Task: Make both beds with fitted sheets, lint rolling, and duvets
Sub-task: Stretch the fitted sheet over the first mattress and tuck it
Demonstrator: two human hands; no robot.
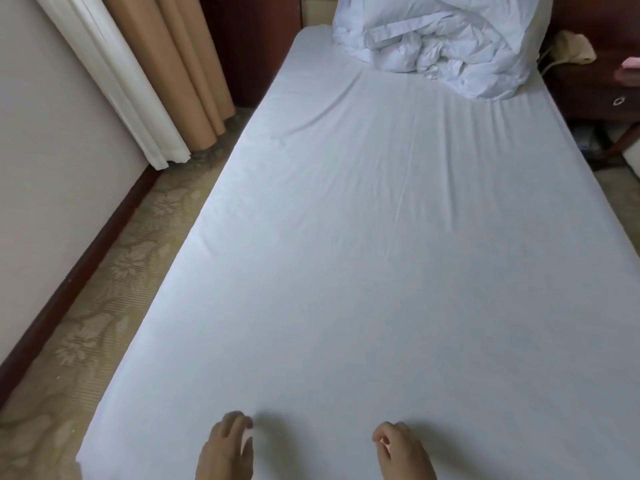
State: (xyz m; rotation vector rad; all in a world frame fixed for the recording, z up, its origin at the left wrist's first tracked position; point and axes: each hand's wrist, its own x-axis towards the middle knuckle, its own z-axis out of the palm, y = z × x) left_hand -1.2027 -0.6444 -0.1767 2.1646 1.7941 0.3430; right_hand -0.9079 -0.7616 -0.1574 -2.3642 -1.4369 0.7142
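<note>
A pale fitted sheet [363,271] is stretched over the mattress and lies mostly smooth, with light creases toward the head. A crumpled white duvet [440,43] is bunched at the head end. My left hand [227,448] and my right hand [403,452] are low over the sheet near the foot, about a shoulder's width apart. Their fingers are loosely curled. No folds of sheet gather at either hand, and I see nothing held in them.
A patterned carpet strip [114,289] runs between the bed's left side and the wall. Tan and white curtains [156,81] hang at the far left. A dark wooden nightstand [599,84] stands at the bed's right, by the head.
</note>
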